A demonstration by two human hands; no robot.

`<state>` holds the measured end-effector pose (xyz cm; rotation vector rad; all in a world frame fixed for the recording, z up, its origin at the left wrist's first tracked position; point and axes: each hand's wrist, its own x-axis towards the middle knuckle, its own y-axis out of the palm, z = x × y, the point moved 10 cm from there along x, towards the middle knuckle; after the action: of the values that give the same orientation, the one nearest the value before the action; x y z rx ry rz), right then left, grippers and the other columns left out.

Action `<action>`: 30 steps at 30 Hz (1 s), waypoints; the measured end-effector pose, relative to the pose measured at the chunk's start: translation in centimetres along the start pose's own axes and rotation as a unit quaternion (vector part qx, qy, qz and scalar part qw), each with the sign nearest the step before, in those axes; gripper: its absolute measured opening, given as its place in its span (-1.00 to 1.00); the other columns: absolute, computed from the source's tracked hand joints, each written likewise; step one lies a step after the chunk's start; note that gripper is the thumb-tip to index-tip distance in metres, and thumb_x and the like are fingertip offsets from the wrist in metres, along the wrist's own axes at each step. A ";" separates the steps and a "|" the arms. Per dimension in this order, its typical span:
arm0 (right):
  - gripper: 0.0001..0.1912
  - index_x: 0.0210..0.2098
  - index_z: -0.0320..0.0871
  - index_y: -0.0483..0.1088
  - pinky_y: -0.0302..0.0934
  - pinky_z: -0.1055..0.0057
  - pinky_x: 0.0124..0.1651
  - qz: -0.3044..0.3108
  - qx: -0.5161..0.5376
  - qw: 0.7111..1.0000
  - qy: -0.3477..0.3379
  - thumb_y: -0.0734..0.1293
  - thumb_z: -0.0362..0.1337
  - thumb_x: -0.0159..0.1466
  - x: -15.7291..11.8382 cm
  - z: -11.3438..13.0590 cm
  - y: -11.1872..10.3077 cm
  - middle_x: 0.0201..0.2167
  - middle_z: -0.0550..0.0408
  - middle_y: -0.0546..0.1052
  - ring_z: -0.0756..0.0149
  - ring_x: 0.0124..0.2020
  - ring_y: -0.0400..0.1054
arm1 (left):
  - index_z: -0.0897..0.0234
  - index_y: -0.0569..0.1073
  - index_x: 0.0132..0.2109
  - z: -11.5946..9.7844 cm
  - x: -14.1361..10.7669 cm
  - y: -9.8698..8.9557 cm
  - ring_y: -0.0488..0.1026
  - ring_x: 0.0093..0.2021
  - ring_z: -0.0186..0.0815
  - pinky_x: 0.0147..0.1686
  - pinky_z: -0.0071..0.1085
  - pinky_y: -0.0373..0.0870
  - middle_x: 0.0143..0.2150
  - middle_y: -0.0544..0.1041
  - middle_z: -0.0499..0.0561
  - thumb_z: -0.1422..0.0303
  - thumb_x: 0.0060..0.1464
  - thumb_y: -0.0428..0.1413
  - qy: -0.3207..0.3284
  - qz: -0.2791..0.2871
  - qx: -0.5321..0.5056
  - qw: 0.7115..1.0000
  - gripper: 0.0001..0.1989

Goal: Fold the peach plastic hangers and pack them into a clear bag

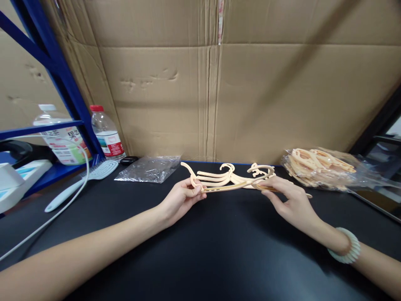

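Gripping cream hanger point(225, 188) with left hand point(181, 197) and right hand point(290, 196) | backed by loose hangers point(216, 182) | flanked by clear bag point(150, 169), bagged hangers point(338, 163)

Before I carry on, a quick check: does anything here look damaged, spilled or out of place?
Two minor things. The cardboard backdrop has rough scuff marks left of centre, like surface damage. At left, a white cable crosses in front of the hairbrush, which looks untidy. No spill shows around the beige hangers.

The head view looks forward and down at the tabletop point(213, 251)
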<state>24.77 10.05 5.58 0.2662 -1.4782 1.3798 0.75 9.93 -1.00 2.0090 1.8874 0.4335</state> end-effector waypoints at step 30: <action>-0.80 -0.17 -0.07 0.45 0.39 0.17 -0.07 -0.006 -0.002 1.000 -0.016 0.23 -0.38 0.29 -0.1 1.0 -0.3 -0.21 0.02 0.59 0.15 -0.16 0.49 | 0.33 0.36 -0.48 -0.6 -0.5 -0.6 0.40 -0.50 -0.45 -0.37 -0.49 0.35 -0.47 0.48 -0.07 0.63 -0.22 0.21 0.060 -0.040 0.050 0.996 -0.81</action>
<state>24.51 9.07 5.89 0.2951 -1.5026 1.3687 -0.08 9.45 -0.67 2.0014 2.0932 0.4550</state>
